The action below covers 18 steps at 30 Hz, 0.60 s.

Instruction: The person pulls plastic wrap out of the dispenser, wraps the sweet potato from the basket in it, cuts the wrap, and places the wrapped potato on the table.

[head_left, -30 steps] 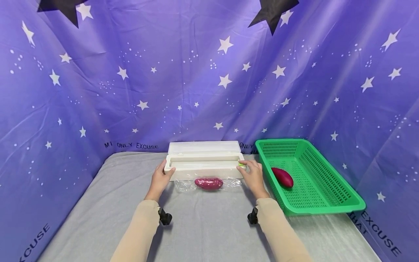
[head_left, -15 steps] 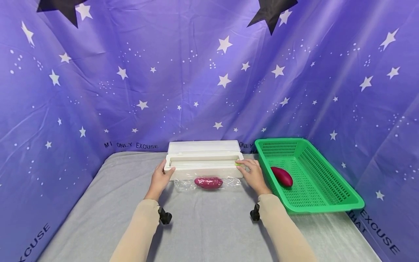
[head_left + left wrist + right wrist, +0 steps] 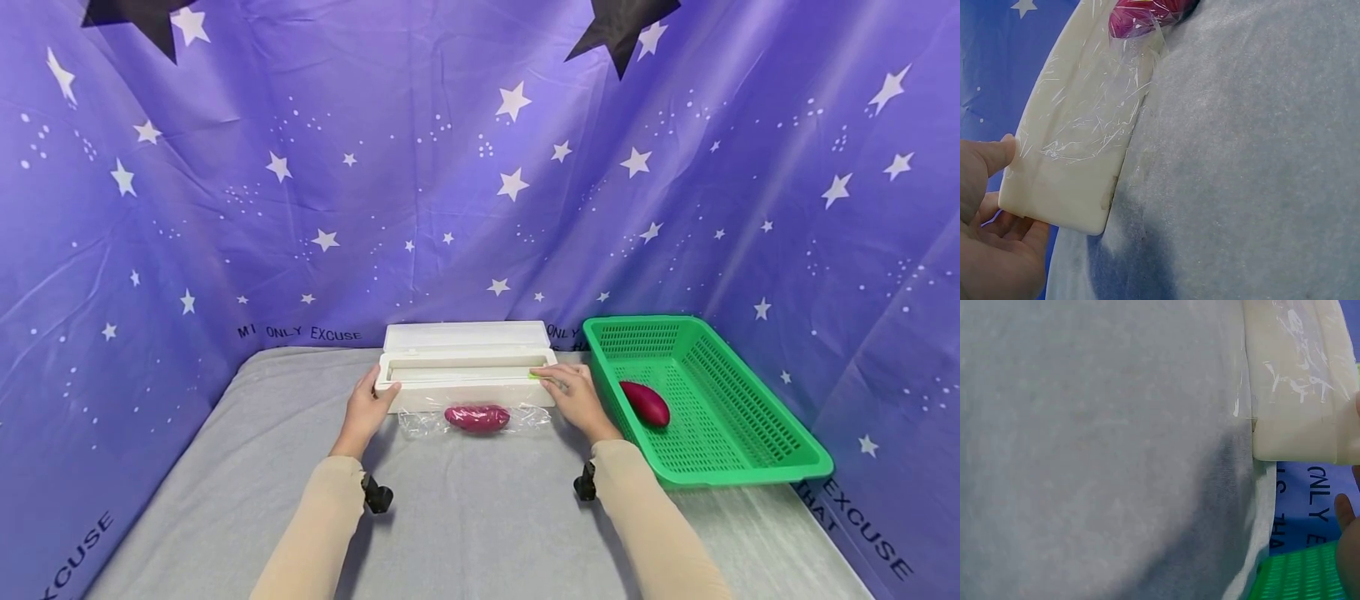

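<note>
A white cling film dispenser (image 3: 465, 395) lies with its lid (image 3: 467, 336) raised at the back. My left hand (image 3: 364, 410) grips its left end, thumb on the front edge; the left wrist view shows fingers curled under that end. At the right part of the slot, my right hand (image 3: 576, 400) holds a small yellow-green slide cutter (image 3: 534, 375), mostly hidden by the fingers. Clear cling film (image 3: 1079, 119) hangs over the dispenser's front. In front of it, a purple-red sweet potato (image 3: 477, 419) lies wrapped in film. Only fingertips of the right hand show in the right wrist view.
A green plastic basket (image 3: 708, 482) stands to the right, close to my right hand, with another purple-red sweet potato (image 3: 645, 404) inside. Grey cloth (image 3: 472, 517) covers the table. A purple starry curtain (image 3: 420, 167) hangs right behind the dispenser and along both sides.
My right hand's fingers have slid the cutter leftward along the slot from the dispenser's right end. The left hand keeps its grip, and the wrapped sweet potato stays in place.
</note>
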Tool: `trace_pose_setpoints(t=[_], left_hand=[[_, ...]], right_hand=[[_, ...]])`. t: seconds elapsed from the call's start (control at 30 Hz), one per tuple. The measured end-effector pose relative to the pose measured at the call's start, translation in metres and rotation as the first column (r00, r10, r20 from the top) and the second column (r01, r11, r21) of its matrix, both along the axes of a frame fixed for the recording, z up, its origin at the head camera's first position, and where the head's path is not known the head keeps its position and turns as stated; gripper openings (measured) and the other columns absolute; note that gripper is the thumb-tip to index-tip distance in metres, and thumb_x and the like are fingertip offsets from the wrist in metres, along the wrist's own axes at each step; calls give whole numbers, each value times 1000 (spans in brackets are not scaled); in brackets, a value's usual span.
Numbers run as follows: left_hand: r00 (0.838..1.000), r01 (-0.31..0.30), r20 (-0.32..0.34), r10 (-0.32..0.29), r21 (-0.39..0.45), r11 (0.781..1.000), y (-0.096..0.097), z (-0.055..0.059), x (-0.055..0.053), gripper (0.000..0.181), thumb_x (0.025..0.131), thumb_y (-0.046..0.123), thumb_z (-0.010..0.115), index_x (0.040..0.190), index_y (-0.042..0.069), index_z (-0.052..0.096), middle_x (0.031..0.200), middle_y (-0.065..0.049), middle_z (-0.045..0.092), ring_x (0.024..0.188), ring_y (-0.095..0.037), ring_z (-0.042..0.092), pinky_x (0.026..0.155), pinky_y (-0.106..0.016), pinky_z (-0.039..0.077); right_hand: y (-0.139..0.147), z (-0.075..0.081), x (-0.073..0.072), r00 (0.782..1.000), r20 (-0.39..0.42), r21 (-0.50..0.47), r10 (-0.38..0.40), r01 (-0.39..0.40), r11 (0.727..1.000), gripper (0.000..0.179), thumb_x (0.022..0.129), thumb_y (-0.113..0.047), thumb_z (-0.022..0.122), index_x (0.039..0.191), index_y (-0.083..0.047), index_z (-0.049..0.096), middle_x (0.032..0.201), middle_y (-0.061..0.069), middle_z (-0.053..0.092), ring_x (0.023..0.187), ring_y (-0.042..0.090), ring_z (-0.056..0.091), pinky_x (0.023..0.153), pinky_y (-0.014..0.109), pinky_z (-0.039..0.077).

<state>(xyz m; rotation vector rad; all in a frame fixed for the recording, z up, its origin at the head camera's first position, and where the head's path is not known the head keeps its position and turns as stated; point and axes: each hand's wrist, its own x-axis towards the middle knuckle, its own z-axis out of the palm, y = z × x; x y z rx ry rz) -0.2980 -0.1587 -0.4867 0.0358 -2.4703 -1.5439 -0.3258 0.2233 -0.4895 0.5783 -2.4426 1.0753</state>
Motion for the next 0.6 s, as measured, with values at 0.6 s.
trace_pose_setpoints(t=[0.6], left_hand=[[1000, 4, 17, -4, -20, 1000, -2, 1, -1, 64, 101, 16, 61, 153, -6, 30, 151, -33, 33, 138, -45, 37, 113, -50, 32]], right_hand=[[-9, 16, 1, 1000, 13, 101, 6, -7, 995, 23, 94, -8, 69, 116, -11, 75, 116, 8, 72, 110, 31, 54, 98, 51, 39]])
